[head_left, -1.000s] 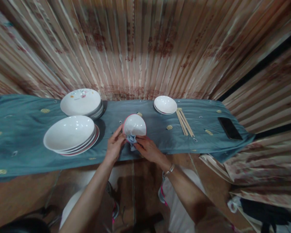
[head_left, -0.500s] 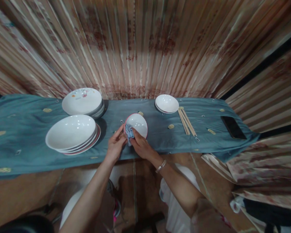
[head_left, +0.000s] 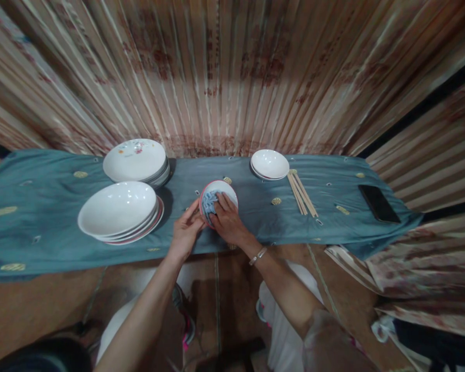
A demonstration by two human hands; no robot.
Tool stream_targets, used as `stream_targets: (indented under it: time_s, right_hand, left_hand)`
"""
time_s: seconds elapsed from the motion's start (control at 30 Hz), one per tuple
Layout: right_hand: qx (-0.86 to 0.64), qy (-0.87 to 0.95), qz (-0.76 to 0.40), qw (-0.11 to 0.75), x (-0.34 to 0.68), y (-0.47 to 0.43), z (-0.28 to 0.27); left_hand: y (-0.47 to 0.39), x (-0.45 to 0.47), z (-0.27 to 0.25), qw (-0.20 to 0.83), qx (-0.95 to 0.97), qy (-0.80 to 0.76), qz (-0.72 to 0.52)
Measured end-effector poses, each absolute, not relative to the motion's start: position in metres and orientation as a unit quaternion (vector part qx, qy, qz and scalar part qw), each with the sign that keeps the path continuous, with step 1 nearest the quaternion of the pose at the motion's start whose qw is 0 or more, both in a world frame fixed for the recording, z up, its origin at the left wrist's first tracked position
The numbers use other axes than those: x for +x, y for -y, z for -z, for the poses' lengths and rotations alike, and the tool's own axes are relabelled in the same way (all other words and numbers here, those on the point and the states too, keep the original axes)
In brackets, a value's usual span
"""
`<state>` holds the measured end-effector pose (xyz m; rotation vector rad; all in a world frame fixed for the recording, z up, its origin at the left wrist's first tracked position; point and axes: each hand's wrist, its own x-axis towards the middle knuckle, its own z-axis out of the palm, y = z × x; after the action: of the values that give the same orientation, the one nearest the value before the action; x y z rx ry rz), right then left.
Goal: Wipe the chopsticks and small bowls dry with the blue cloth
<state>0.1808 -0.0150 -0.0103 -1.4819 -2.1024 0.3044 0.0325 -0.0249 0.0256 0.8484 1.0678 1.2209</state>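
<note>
A small white bowl with a red rim (head_left: 221,187) is tilted over the near middle of the table. My left hand (head_left: 186,230) grips its left edge, the thumb in front and the fingers partly hidden behind. Inside the bowl lies a crumpled light-blue cloth (head_left: 209,202). My right hand (head_left: 229,221) presses this cloth against the inner wall, fingers reaching into the bowl. A bracelet (head_left: 258,256) circles the right wrist.
Stacked large white bowls (head_left: 118,209) stand on the left, before a pile of flower-patterned plates (head_left: 135,161). Small white bowls (head_left: 270,164), chopsticks (head_left: 301,194) and a black phone (head_left: 378,203) lie rightward on the teal tablecloth (head_left: 251,217). A pleated curtain (head_left: 232,77) hangs behind.
My right hand has moved further into the bowl, and its fingers have spread over the cloth. The cloth now lies wider inside the bowl. My left hand keeps its hold.
</note>
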Motion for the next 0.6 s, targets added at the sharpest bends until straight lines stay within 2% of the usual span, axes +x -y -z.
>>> stream_targets:
  time_s: [0.4, 0.6]
  right_hand:
    - [-0.592, 0.779, -0.08, 0.192, 0.191, 0.023, -0.001]
    - [-0.579, 0.787, -0.081, 0.197, 0.2, 0.032, 0.001]
  left_hand:
    - [0.026, 0.03, -0.024, 0.611, 0.357, -0.471, -0.527]
    - [0.026, 0.031, -0.025, 0.614, 0.359, -0.471, -0.522]
